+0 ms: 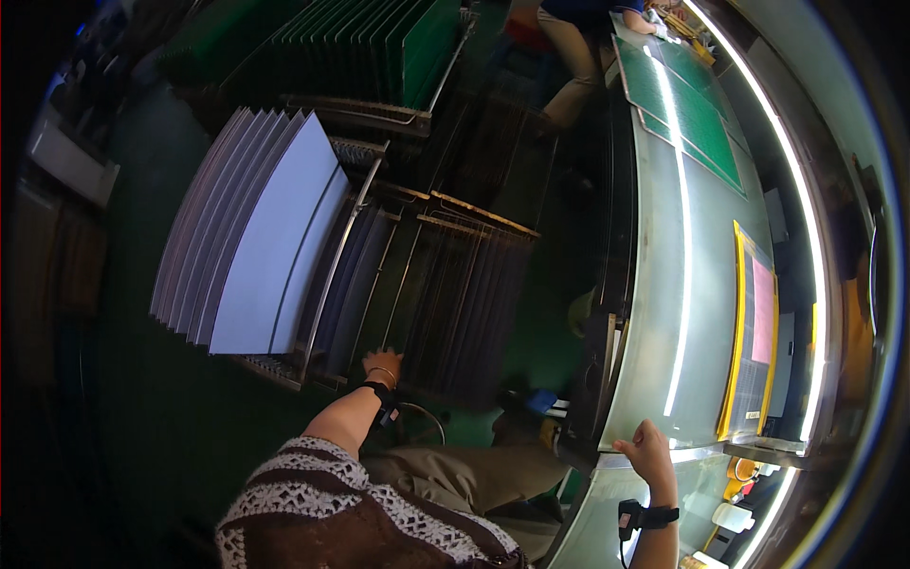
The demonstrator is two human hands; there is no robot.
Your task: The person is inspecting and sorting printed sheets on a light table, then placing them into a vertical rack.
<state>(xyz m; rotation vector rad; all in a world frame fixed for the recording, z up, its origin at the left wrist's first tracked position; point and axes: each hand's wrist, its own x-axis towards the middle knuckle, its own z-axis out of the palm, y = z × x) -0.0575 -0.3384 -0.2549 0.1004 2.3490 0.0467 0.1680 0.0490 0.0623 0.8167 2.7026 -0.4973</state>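
Observation:
My left hand (pixel 383 364) reaches out low beside a rack of upright dark panels (pixel 474 303). Its fingers look slightly apart and nothing shows in them, though the tips are dim against the dark floor. A bracelet and a black wrist strap circle that arm. My right hand (pixel 650 451) is raised over the near edge of a lit glass-topped table (pixel 654 379), fingers curled in and thumb pointing left, with no object visible in it. A black strap with a small device is on this wrist too.
Left of my left hand, a rack holds several upright pale panels (pixel 275 247). Behind it stand green panels (pixel 417 62) in another rack. On the table lie green sheets (pixel 682 104) and a yellow-edged board (pixel 744 341). At the far end, a person (pixel 578 38) leans over the table.

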